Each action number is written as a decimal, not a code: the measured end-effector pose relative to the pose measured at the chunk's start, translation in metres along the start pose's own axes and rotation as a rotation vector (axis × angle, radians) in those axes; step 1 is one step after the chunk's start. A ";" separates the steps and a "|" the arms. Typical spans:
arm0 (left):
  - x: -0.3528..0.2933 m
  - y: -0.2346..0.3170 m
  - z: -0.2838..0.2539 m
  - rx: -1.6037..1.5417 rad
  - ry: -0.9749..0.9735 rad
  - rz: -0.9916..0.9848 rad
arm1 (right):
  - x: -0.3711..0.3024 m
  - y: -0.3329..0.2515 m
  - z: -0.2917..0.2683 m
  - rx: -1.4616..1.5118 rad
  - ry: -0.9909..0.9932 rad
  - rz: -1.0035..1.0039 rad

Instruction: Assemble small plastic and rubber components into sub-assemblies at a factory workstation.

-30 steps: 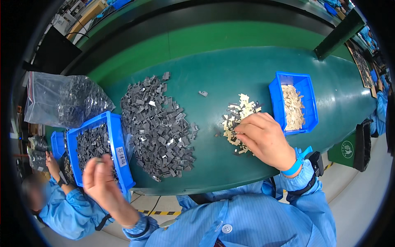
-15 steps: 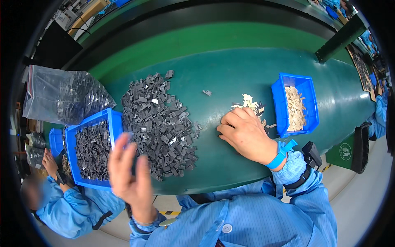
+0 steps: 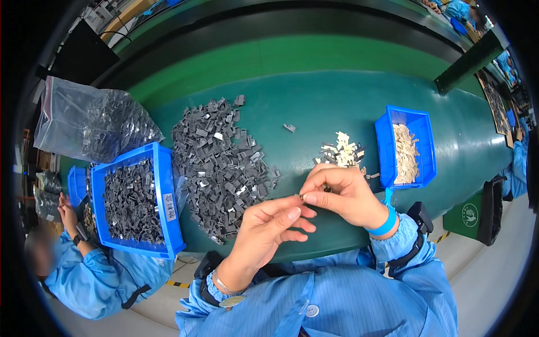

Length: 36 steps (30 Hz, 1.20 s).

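Note:
My right hand (image 3: 345,196) is closed in a pinch, thumb against forefinger, around a small pale piece (image 3: 302,197) that its fingers mostly hide. Close against it from the left comes my left hand (image 3: 264,233), its fingers stretched out and its forefinger tip at the pinched piece. Just beyond the right hand lies a small pile of pale strips (image 3: 343,151) mixed with a few dark bits. A large heap of dark grey plastic clips (image 3: 224,163) spreads over the green table (image 3: 325,101) beyond and left of my left hand.
A blue bin (image 3: 429,146) of pale strips stands at the right. At the left are a larger blue bin (image 3: 171,208) full of dark clips and a clear plastic bag (image 3: 73,121) of dark parts. One loose clip (image 3: 289,128) lies apart. A co-worker's hand (image 3: 68,216) is at far left.
My left hand has moved right, from beside the larger bin to my right hand. The right hand has drawn back from the pale pile toward me, pinching a small piece.

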<state>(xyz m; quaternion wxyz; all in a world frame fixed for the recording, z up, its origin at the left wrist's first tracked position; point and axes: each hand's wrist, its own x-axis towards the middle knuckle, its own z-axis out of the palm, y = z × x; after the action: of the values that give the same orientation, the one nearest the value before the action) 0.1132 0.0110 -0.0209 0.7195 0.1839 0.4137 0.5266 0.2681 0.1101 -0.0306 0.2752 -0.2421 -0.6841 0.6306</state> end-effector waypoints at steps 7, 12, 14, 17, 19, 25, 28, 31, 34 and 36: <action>-0.006 0.002 0.001 -0.078 -0.079 0.021 | -0.012 -0.009 0.013 0.374 -0.044 0.105; -0.009 -0.001 0.003 -0.066 -0.030 0.106 | -0.014 -0.017 0.015 0.137 -0.023 -0.112; -0.009 -0.001 0.006 -0.030 -0.025 0.125 | -0.015 -0.016 0.015 0.091 -0.001 -0.121; -0.012 -0.002 0.010 0.113 0.038 0.173 | -0.016 -0.016 0.017 0.041 0.064 -0.107; -0.015 -0.001 0.014 0.295 0.082 0.224 | -0.016 -0.017 0.017 0.055 0.089 -0.100; -0.019 0.004 0.013 0.406 0.082 0.293 | -0.017 -0.028 0.010 -0.042 0.038 -0.040; -0.018 0.004 0.016 0.395 0.089 0.291 | -0.017 -0.027 0.011 -0.071 0.030 -0.045; -0.017 0.002 0.016 0.367 0.108 0.286 | -0.019 -0.023 0.012 -0.086 0.060 -0.097; -0.017 0.003 0.019 0.344 0.144 0.257 | -0.018 -0.025 0.013 -0.141 0.083 -0.182; -0.017 0.002 0.014 0.308 0.109 0.244 | -0.017 -0.029 0.017 -0.243 0.154 -0.213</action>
<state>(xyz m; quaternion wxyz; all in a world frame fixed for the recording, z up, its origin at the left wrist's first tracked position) 0.1217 -0.0015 -0.0044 0.5903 0.3118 0.5023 0.5495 0.2695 0.0835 -0.0035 0.3606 -0.2472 -0.7542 0.4900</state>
